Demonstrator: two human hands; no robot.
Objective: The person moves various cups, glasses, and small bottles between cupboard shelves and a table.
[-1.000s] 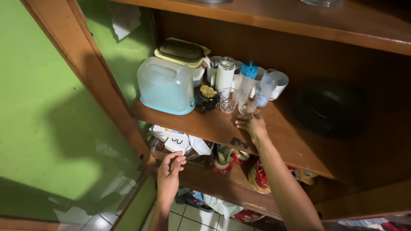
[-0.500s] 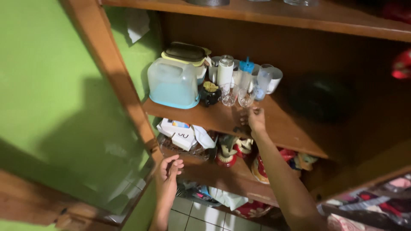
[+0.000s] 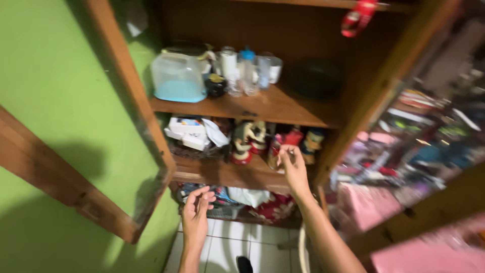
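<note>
Head view is showing a wooden cabinet (image 3: 353,126) against a green wall (image 3: 60,101). Right hand (image 3: 293,169) is reaching at centre frame, thumb and forefinger pinching together just before the figurines (image 3: 252,141) on the middle shelf (image 3: 222,174); whether anything is sitting between the fingertips is too blurred to tell. Left hand (image 3: 196,215) is hanging at lower centre, fingers loosely curled and apart, holding nothing, near the lower shelf. Upper shelf is carrying a pale blue container (image 3: 178,78) and bottles (image 3: 242,71).

Both hands (image 3: 197,215) are bare, forearms uncovered, no sleeves or jewellery.
</note>
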